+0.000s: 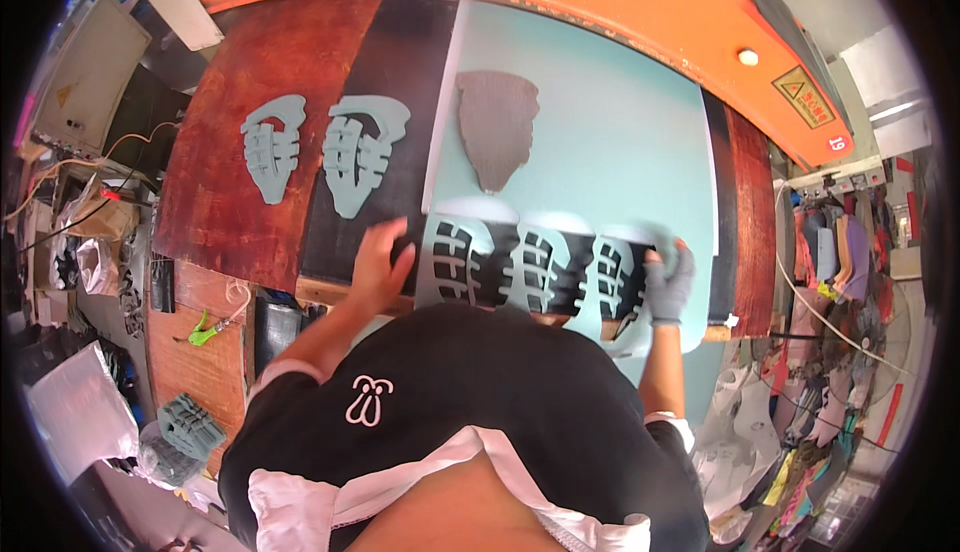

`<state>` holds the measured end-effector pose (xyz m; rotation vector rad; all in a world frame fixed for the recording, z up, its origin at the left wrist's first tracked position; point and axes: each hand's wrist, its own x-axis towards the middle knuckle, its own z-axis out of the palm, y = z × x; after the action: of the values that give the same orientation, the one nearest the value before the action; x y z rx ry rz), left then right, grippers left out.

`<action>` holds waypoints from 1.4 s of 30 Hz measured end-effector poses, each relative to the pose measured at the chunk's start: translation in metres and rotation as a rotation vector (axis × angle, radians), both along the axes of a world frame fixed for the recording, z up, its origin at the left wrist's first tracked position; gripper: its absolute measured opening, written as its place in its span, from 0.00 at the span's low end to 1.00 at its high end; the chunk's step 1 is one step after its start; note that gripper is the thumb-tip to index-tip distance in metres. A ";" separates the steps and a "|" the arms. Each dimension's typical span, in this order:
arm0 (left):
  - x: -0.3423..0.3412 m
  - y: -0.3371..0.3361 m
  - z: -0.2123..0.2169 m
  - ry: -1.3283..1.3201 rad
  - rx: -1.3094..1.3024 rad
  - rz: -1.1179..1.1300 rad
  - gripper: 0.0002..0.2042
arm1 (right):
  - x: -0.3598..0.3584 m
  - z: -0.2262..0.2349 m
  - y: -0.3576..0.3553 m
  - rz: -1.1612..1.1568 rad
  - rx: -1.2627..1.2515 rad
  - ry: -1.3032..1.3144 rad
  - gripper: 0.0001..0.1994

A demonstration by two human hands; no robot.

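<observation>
A: What does the left hand [378,264] rest on?

B: The bare left hand lies flat, fingers together, pressing the near left corner of the pale blue sheet [600,142] against the worktop [240,192]; it grips nothing.

A: And the right hand [668,280]?

B: Gloved in grey, it is clamped on the near right edge of the same sheet, which curls up blurred around it.

A: What lies between the two hands?

B: A row of ribbed cut-out openings [530,270] in the sheet, the dark board [385,82] showing through.

A: What sits beyond the hands?

B: A grey shield-shaped cutter [495,127] lies on the sheet, well beyond both hands. Two loose pale blue cut pieces [320,152] lie beyond the left hand, beside the sheet. An orange machine arm [600,2] spans the far side
</observation>
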<state>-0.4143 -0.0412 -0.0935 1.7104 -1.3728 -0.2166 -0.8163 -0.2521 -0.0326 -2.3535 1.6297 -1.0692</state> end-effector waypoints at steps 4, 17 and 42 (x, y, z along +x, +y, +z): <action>-0.020 0.024 0.002 -0.116 -0.018 -0.018 0.09 | -0.078 -0.019 0.019 -0.369 -0.047 0.173 0.22; 0.048 -0.180 0.011 -0.285 -0.046 0.291 0.16 | -0.002 -0.025 -0.172 -0.292 -0.181 0.168 0.15; 0.167 -0.415 0.011 -0.398 0.078 0.354 0.18 | 0.002 0.003 -0.456 -0.404 0.025 -0.058 0.14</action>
<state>-0.2476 -0.4557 -0.0828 2.1056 -1.3177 0.2884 -0.8139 -0.7076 -0.0299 -2.0015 2.1387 -1.1530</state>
